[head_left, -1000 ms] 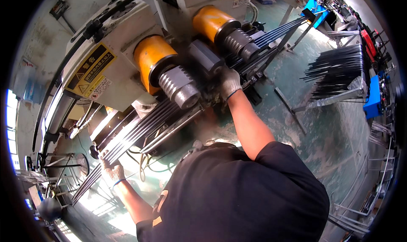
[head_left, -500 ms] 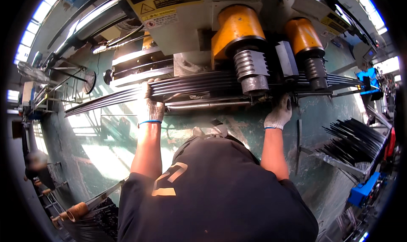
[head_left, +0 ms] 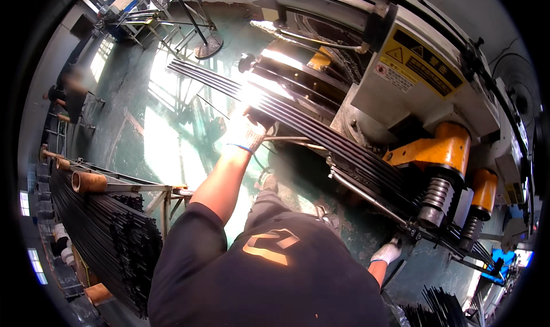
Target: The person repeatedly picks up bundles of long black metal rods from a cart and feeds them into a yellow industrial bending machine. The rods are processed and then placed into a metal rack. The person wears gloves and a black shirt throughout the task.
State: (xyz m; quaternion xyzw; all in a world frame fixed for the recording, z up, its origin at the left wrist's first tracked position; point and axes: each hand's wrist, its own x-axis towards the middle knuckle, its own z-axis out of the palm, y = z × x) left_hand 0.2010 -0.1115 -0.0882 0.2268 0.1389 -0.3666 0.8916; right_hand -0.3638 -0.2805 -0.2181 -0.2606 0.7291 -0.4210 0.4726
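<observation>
A row of long black rods [head_left: 321,126] runs slantwise through the machine, with its free ends at the upper left. My left hand [head_left: 246,135], in a white knit glove with a blue cuff, is closed on the rods near that free end; strong glare washes out its fingertips. My right hand [head_left: 387,251], gloved alike, is at the lower front edge of the machine, below the metal rollers [head_left: 435,198]. Its fingers look curled, but shadow hides what is in them. Two orange housings [head_left: 452,146] stand over the rods.
A large stack of black rods [head_left: 103,229] lies on a rack at the left, near a brown roll [head_left: 89,182]. More rods [head_left: 438,310] are at the lower right. A round-based stand [head_left: 208,47] is on the green floor, and a person [head_left: 74,95] is at the far left.
The view has swung left, so the machine and rods now run down toward the right. My left hand stays at the rods, and my right hand stays by the machine's lower edge.
</observation>
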